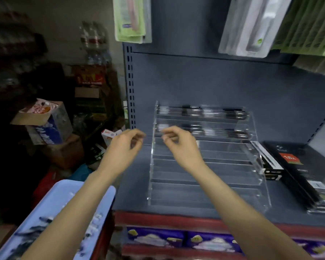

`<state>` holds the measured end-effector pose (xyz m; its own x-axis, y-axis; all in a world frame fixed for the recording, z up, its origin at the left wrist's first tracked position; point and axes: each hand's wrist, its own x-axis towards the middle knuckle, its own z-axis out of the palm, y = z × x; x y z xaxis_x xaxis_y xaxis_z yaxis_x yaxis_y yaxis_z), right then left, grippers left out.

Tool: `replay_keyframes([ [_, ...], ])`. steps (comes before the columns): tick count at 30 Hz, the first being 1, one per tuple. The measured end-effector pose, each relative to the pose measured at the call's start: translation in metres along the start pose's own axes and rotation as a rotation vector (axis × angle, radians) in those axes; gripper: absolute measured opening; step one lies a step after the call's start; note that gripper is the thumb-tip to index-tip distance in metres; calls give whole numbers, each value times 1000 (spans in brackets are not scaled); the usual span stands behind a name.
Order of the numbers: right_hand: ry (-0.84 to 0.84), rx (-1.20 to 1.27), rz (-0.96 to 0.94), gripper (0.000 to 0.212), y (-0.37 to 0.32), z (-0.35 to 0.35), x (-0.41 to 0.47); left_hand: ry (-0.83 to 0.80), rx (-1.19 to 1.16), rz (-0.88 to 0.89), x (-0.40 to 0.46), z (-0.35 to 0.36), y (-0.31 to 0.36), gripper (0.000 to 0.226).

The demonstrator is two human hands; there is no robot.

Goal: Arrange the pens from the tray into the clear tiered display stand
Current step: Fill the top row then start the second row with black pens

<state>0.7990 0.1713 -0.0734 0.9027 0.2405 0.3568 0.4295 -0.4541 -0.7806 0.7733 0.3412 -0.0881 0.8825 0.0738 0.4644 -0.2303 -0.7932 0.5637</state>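
1. Two bare hands hover in the head view near the upper left corner of the clear tiered display stand (204,166), which sits on a dark grey shelf (131,184).
2. Left of the stand's left wall, the left hand (124,145) is raised, its fingers loosely curled with the tips drawn close together; the picture is too blurred to tell whether anything is pinched between them.
3. Over the stand's upper left part, level with its second tier, the right hand (178,141) has its fingers curled and its thumb and forefinger close; whether they hold something cannot be told either.
4. Several dark pens (201,111) lie end to end in the stand's top tier, and a second row of pens (204,131) fills the tier just below it. Lower tiers show only clear plastic.
5. Left of the stand and nearer the camera, a pale blue tray (101,199) lies under the left forearm, with more blurred pens (38,235) in it.
6. Just right of the stand, touching or nearly touching its side wall, lie flat black boxes (296,166), one bearing a red label.
7. Above the stand, blister packs (131,17) hang from the back panel.
8. Far left of the stand, cardboard cartons (45,122) are stacked in shadow.
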Motion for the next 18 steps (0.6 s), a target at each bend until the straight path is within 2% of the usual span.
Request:
replay_keyframes([
  [3,-120,-15,15,22,-31,74,-10,-20,53,-97,-36,-43,-58,19],
  [6,-308,-57,48,24,-54,148,-24,-82,81,-253,-74,-75,-128,20],
  [11,-577,-172,183,28,-47,260,-51,-180,70,-469,-141,-101,-225,19],
  [18,-750,-421,290,35,-10,341,-88,-423,108,-546,-192,-93,-297,29],
])
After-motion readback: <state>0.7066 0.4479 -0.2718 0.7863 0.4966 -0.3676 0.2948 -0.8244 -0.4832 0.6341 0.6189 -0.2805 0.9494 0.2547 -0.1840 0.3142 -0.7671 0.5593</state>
